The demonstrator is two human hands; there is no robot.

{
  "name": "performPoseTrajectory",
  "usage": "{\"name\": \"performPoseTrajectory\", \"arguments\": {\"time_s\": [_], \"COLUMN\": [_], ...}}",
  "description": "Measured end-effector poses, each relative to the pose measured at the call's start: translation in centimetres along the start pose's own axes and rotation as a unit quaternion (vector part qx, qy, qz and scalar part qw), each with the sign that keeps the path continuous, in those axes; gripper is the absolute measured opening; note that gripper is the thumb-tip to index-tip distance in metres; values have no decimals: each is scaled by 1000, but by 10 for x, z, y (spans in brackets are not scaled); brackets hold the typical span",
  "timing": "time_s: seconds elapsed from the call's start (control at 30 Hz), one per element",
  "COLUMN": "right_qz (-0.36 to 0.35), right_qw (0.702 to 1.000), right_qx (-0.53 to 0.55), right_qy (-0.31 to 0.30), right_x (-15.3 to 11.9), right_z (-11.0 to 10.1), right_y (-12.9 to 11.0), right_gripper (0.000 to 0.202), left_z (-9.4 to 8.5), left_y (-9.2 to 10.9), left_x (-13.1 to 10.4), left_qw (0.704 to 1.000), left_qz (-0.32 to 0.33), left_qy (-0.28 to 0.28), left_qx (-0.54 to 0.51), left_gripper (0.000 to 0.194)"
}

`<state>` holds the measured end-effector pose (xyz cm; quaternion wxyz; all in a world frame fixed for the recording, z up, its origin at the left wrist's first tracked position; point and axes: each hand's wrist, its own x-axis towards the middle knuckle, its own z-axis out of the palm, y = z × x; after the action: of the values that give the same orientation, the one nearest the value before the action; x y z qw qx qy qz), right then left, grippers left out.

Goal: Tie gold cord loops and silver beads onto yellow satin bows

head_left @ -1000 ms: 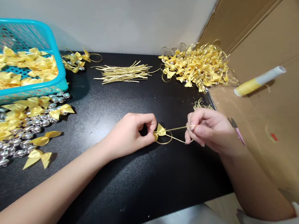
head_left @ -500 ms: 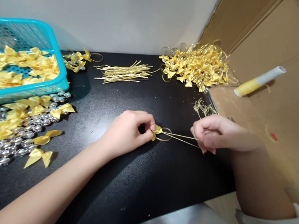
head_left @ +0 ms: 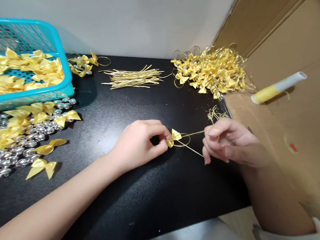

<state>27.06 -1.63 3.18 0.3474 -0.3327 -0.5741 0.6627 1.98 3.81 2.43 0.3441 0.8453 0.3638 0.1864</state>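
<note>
The left hand (head_left: 145,142) pinches 1 yellow bow (head_left: 176,134) between thumb and forefinger, over the middle of the black table (head_left: 122,201). The right hand (head_left: 229,142), near the table's right edge, holds 2 straight strands of gold cord (head_left: 192,133) in curled fingers. The table stretches from the bow to its near edge; a cord bundle (head_left: 134,78) and a bow pile (head_left: 208,71) lie toward the back.

From here I count two hands (head_left: 139,144) (head_left: 236,145); one held bow (head_left: 176,135); one basket (head_left: 66,74); one tube (head_left: 279,87); beads (head_left: 3,173), cords (head_left: 134,78) past counting.
</note>
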Motion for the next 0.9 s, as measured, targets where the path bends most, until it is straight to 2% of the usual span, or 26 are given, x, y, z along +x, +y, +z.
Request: {"name": "performPoseTrajectory", "arguments": {"time_s": [0.13, 0.33, 0.5, 0.67, 0.8, 0.9], "right_qz": [-34, -8, 31, 54, 74, 87], "right_qw": [998, 999, 997, 993, 982, 965], "right_qx": [49, 1, -3, 41, 120, 189], "right_qy": [-13, 32, 70, 101, 128, 156], "right_x": [5, 10, 12, 18, 23, 26], "right_z": [5, 10, 11, 16, 22, 23], "right_y": [-1, -2, 0, 7, 11, 8], "right_gripper": [40, 75, 89, 90, 88, 73], "left_z": [2, 7, 9, 9, 11, 11], "left_y": [-1, -10, -13, -11, -13, -14], "left_x": [-2, -5, -6, -4, -4, -4], "left_qw": [999, 988, 983, 982, 978, 976], "left_qz": [26, 107, 121, 112, 118, 118], "left_qy": [-3, 17, 25, 34, 41, 39], "left_qx": [34, 113, 133, 148, 164, 179], "left_gripper": [14, 17, 18, 19, 22, 23]}}
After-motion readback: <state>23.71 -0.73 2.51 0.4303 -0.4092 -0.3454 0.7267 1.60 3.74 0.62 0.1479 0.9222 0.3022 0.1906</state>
